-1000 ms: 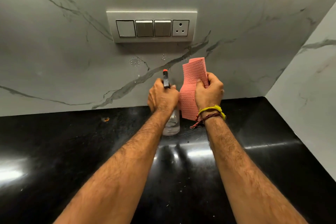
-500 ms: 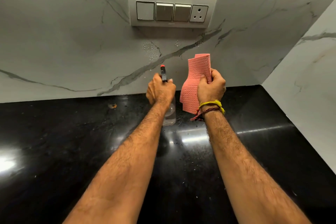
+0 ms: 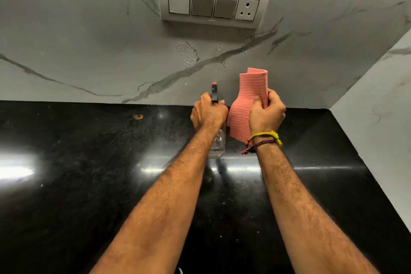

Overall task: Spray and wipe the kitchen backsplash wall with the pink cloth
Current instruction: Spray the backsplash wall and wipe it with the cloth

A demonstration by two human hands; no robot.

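Note:
My left hand (image 3: 208, 113) grips a clear spray bottle (image 3: 217, 147) by its black head, whose red nozzle points at the white marble backsplash (image 3: 89, 40). The bottle's base hangs just above the black counter. Right beside it, my right hand (image 3: 265, 113) grips the pink cloth (image 3: 252, 87), which stands folded above my fingers and hangs below them. Water droplets (image 3: 186, 53) cling to the wall below the switch plate.
A silver switch plate (image 3: 213, 4) with three switches and a socket is mounted on the wall above my hands. The black glossy counter (image 3: 89, 173) spreads out below. A marble side wall (image 3: 382, 107) closes the corner on the right. A small orange speck (image 3: 139, 116) lies on the counter.
The view has shifted, so the switch plate sits more to the right and the counter fills more of the frame. Both hands keep their grips, close together near the wall.

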